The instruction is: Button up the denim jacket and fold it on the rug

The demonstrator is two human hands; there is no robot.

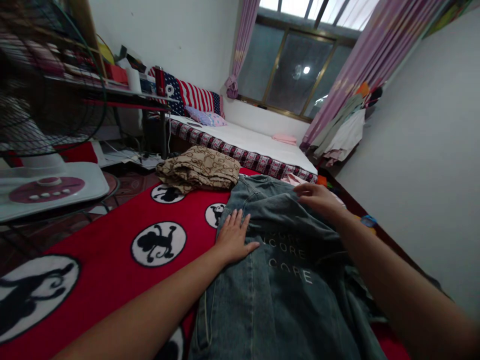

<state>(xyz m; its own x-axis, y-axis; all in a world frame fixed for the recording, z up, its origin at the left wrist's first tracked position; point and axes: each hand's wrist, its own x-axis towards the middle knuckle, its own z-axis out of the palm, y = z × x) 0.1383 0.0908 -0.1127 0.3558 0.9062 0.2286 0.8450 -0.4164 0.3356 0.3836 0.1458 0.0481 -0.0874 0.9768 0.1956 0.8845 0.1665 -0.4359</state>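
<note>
Denim jacket (277, 315), faded blue-gray with pale lettering including "CORE" across dark panel, lies creased on red blanket (101, 285), near bundled brown patterned cloth (202, 167). Left hand (234, 240) rests flat on jacket, fingers slightly spread; right hand (320, 199) curves at upper folds, cannot tell whether fingers pinch denim.

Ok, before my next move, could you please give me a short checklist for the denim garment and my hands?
1. Denim garment lies on the red blanket: ok.
2. Left hand open, on the garment: ok.
3. Right hand has a firm hold: cannot tell; it is at the garment's upper part.
4. Garment smooth: not ok, its upper part is creased.
5. Brown patterned cloth apart from the garment: cannot tell, their edges meet in this view.
</note>
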